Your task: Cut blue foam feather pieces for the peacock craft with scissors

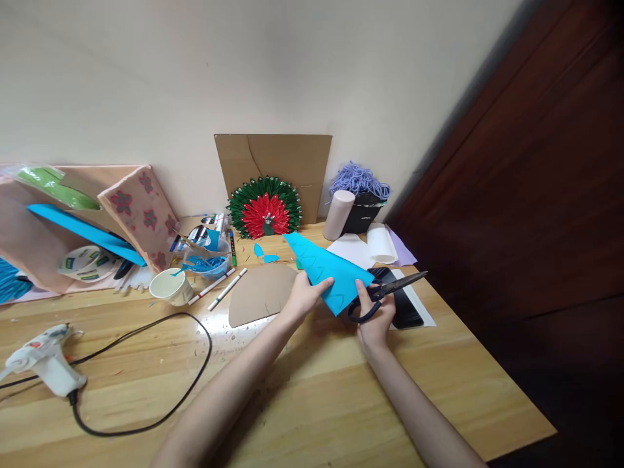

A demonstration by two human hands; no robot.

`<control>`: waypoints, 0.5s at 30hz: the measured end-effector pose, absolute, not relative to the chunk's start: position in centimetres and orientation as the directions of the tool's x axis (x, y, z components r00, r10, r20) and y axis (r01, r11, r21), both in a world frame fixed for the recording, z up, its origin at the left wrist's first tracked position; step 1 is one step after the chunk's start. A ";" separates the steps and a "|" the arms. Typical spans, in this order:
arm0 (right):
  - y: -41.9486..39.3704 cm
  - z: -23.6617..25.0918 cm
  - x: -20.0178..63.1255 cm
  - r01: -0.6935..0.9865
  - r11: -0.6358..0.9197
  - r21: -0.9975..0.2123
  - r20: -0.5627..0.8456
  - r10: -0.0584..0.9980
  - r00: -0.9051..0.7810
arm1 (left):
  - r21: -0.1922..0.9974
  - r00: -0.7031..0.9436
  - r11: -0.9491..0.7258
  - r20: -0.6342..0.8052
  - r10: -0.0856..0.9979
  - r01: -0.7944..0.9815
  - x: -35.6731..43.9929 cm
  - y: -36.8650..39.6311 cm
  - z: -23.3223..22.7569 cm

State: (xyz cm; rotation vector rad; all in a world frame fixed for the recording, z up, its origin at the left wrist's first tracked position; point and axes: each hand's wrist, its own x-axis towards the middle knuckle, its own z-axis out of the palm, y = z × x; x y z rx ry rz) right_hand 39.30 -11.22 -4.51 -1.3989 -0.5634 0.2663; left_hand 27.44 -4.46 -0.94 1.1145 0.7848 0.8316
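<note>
Blue paper (324, 270) in both hands above the table (312, 409), head view.
Left hand (305, 292): grip clamped on the sheet's lower edge, thumb on the pencil-marked face. Right hand (379, 323): grip closed around the dark-handled scissors (398, 285), thumb against the sheet's right part, blades pointing right, away from the paper. A rounded cardboard piece (260, 292) lies beside the left hand; a black slab (408, 305) lies behind the right. Further back, a red-and-green feathery fan (267, 208) stands before upright cardboard (280, 156).
</note>
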 end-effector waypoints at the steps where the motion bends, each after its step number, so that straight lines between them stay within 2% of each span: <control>1: -11.3 -4.3 39.2 0.132 0.174 -0.976 0.208 0.553 0.807 | 0.971 0.427 0.177 -0.093 0.900 -0.161 27.4 -4.1 -0.7; 5: -12.0 -3.5 38.3 -0.059 0.169 -0.984 0.118 0.859 0.498 | 0.995 0.314 0.029 0.004 0.950 -0.100 24.9 -1.6 0.7; 8: -12.7 -3.8 37.3 -0.223 0.049 -0.974 0.016 0.989 0.150 | 0.996 0.252 -0.039 0.057 0.966 -0.075 22.5 0.0 1.7; 11: -13.7 -4.4 36.6 -0.267 -0.129 -0.955 -0.076 0.977 -0.200 | 0.995 0.208 -0.067 0.083 0.975 -0.080 21.0 0.9 2.4; 13: -14.2 -4.5 36.3 -0.242 -0.148 -0.959 -0.056 0.935 -0.350 | 0.993 0.211 -0.060 0.080 0.974 -0.101 20.6 1.0 2.6; 15: -14.6 -4.3 36.1 -0.202 -0.116 -0.973 -0.023 0.910 -0.415 | 0.992 0.218 -0.051 0.076 0.973 -0.119 20.5 1.0 2.6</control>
